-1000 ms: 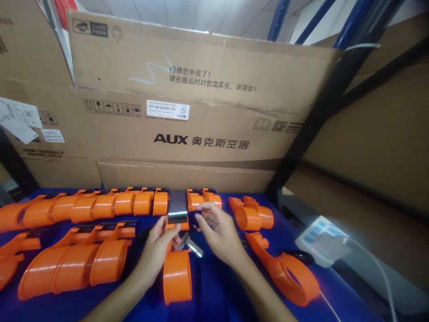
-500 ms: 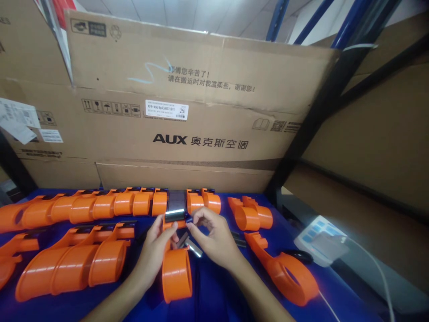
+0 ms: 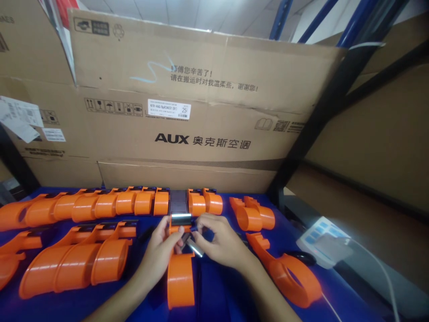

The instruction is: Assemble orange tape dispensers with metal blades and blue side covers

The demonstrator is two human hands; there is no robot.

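Note:
My left hand (image 3: 162,243) grips an orange tape dispenser (image 3: 181,281) by its neck, thumb across the front. The dispenser's ring hangs toward me, and a silvery toothed blade (image 3: 181,219) sits at its top end. My right hand (image 3: 217,239) has its thumb and forefinger closed at the right side of that end, on a small dark blue piece (image 3: 193,228) that the fingers partly hide. Loose metal strips (image 3: 195,248) lie on the blue surface just behind and below the fingers.
More orange tape dispensers (image 3: 107,261) stand in rows at the left and back. Several orange frames (image 3: 295,279) lie at the right, near a white power strip (image 3: 323,241) with a cable. A large cardboard box (image 3: 201,170) walls off the back, beside a dark rack post (image 3: 301,129).
The view has shifted slightly, so everything sits a little further right. Both hands keep their hold on the dispenser's top end, with the right fingers slightly lower against its side.

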